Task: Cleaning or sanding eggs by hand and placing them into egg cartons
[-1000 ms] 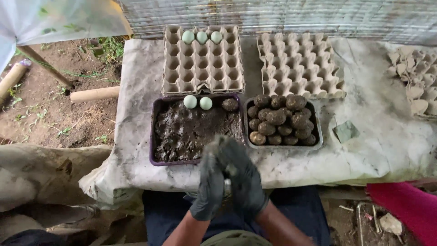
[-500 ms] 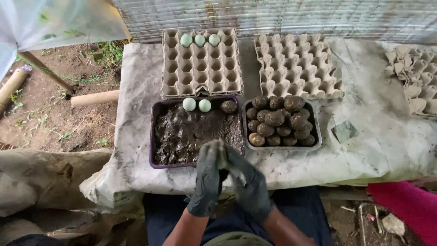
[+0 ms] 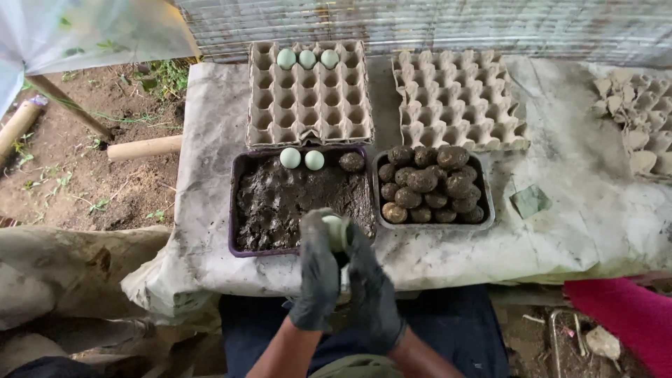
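Both my hands wear dark, muddy gloves and meet over the near edge of the purple mud tray [image 3: 238,210]. My left hand [image 3: 316,276] and my right hand [image 3: 372,290] hold a pale green egg [image 3: 335,229] between them, its top showing above the fingers. Two clean pale green eggs [image 3: 302,159] and one mud-coated egg [image 3: 351,162] lie at the far side of the mud tray. To the right, a grey tray [image 3: 484,203] holds several mud-coated eggs [image 3: 428,183].
A cardboard egg carton [image 3: 308,98] behind the mud tray has three pale eggs [image 3: 306,59] in its far row. An empty carton [image 3: 458,98] stands beside it, another carton [image 3: 640,119] at far right. Bare soil lies left of the cloth-covered table [image 3: 588,224].
My hands have turned around the egg and lifted slightly; more of its pale shell now shows between the gloves.
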